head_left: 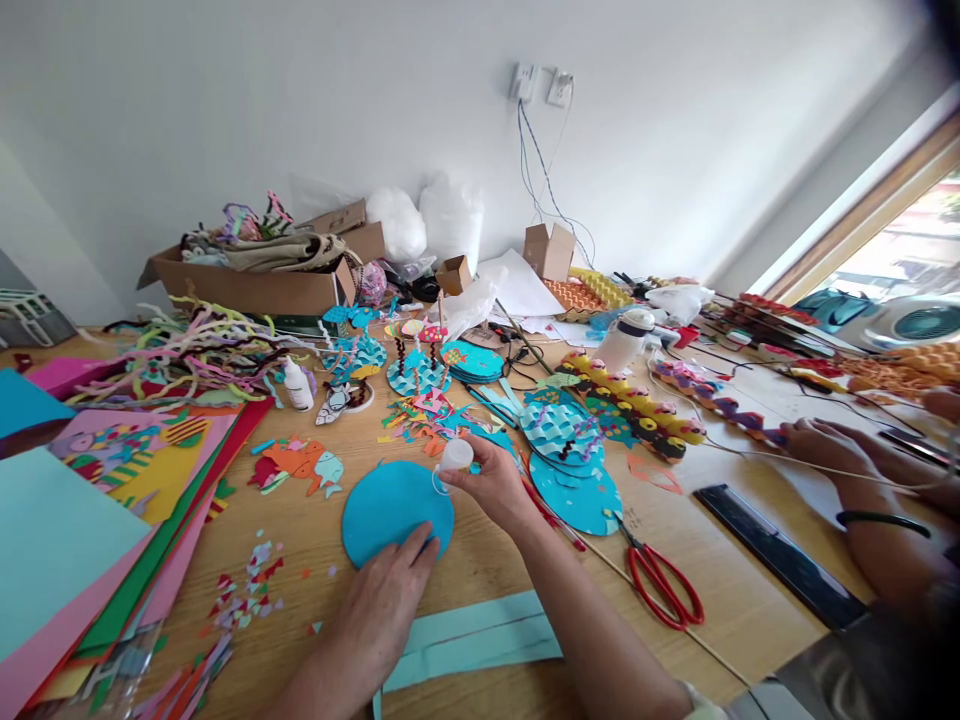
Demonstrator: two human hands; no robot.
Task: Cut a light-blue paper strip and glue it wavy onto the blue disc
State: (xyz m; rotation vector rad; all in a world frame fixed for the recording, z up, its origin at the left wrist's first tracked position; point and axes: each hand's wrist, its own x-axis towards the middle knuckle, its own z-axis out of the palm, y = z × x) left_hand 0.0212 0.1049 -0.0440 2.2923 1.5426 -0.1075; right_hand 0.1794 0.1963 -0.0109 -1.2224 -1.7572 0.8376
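Observation:
A round blue paper disc (pixel 386 500) lies on the wooden table in front of me. My left hand (pixel 382 605) rests on its lower right part with fingers stretched out flat, holding nothing. Over the disc's right edge, my right hand (pixel 491 485) grips a small white bottle (pixel 457 456), its round white end facing me. A thin white loop hangs beside it. Below the disc lie light teal paper strips (pixel 480 635). Orange and light blue paper fish (pixel 300 462) lie to the left of the disc, with small paper scraps (pixel 255 590) nearer to me.
Coloured paper sheets (pixel 67 540) are stacked at left. Red-handled scissors (pixel 664 585) and a black ruler-like bar (pixel 780 555) lie at right. Decorated blue discs (pixel 562 435), pipe cleaners (pixel 202 355) and a white bottle (pixel 298 385) stand behind. Another person's hands (pixel 817 450) work at far right.

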